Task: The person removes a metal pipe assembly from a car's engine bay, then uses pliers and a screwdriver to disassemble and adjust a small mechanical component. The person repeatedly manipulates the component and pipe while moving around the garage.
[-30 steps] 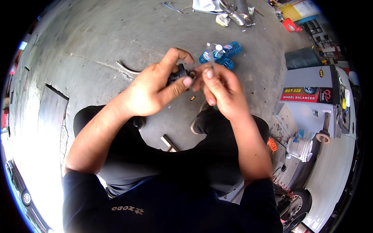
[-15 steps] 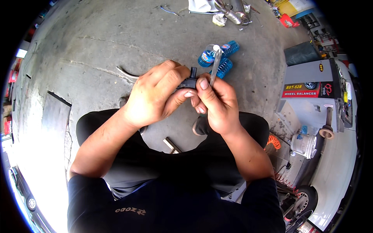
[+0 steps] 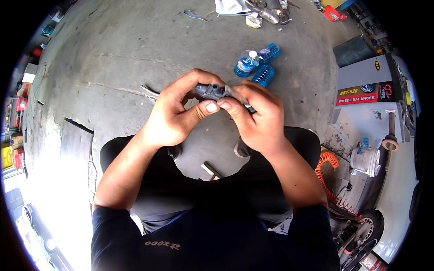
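Observation:
My left hand point(image 3: 174, 113) is closed, thumb and fingers pinching a small black plastic part point(image 3: 209, 91) with a short round stub on top. My right hand point(image 3: 260, 115) is closed around a slim silver-grey tool point(image 3: 236, 95) whose tip meets the right end of the black part. A small dark end of it shows by the right fingers; its exact kind cannot be made out. Both hands are close together above the gap between my knees. Beyond my left hand a thin grey hose-like piece point(image 3: 148, 90) sticks out; whether it touches the hand is hidden.
Several blue liquid bottles point(image 3: 245, 65) are on the concrete floor ahead. Metal pipes point(image 3: 266, 13) lie farther off. At right stand a grey wheel balancer point(image 3: 361, 86), a coiled orange hose point(image 3: 326, 162) and a white bucket point(image 3: 365, 161). A small bar point(image 3: 211, 170) lies between my feet.
The slim tool has swung down from pointing upward to lying along the black part. The black part has turned in my left hand, its stub no longer standing up. The view has shifted slightly.

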The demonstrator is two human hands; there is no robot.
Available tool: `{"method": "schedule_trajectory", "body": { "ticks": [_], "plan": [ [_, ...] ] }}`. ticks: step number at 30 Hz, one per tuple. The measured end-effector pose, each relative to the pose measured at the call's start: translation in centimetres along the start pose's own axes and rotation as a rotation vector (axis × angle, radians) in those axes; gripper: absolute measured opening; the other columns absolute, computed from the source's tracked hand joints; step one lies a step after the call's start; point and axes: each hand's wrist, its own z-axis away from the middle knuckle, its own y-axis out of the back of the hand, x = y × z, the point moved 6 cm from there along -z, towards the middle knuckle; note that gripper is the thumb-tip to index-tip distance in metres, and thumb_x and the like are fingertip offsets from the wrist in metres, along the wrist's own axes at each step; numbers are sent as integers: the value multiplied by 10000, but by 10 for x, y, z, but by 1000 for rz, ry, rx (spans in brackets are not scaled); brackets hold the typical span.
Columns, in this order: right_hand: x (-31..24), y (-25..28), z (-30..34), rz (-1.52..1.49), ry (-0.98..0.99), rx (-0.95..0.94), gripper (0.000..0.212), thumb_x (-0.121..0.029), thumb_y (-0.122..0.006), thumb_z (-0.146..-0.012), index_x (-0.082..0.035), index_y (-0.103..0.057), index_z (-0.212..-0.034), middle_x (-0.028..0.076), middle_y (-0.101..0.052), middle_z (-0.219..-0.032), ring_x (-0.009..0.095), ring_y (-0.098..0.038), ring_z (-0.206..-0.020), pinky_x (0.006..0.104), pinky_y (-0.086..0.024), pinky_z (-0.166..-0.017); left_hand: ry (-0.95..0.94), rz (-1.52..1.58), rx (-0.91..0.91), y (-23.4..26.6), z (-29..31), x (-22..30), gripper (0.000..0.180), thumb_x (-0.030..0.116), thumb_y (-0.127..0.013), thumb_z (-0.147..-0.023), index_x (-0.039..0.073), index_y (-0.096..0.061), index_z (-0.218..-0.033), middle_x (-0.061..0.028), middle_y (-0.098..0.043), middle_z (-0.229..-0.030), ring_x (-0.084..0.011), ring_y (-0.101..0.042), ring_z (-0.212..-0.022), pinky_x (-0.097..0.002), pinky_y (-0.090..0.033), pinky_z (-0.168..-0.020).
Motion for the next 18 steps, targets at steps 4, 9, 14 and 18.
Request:
{"method": "schedule_trajectory", "body": {
  "ticks": [4, 9, 14, 18],
  "plan": [
    [3, 8, -3, 55, 10, -1, 259, -176, -909, -847, -22, -707, -898, 93, -668, -773, 217, -621, -622, 322, -488, -579, -99, -237, -25, 5, 1, 11, 288, 51, -741, -976, 14, -631, -1240, -110, -693, -1123, -213, -665, -1074, -349, -520, -987],
    [12, 20, -5, 247, -113, -197, 284, -300, -765, -991, -30, -683, -955, 102, -677, -838, 285, -674, -669, 357, -519, -601, -40, -278, 54, 13, 5, 14, 279, 49, -724, -987, 24, -630, -1249, -120, -687, -1118, -214, -669, -1061, -355, -528, -963],
    [17, 19, -1, 288, -186, -259, 267, -293, -680, -1061, -31, -701, -1013, 85, -685, -857, 223, -677, -716, 338, -526, -654, -128, -386, 27, 14, 2, 14, 348, 155, -621, -1068, 19, -593, -1387, -122, -669, -1118, -198, -636, -1059, -351, -512, -963],
    [28, 2, 11, -39, -347, -139, 287, -261, -766, -1015, -21, -712, -1162, 43, -712, -853, 81, -622, -766, 279, -528, -709, 262, 295, -112, 0, 9, -13, 483, 251, -482, -1140, -24, -498, -1537, -92, -647, -1098, -180, -580, -988, -337, -500, -938]
  ]
}}
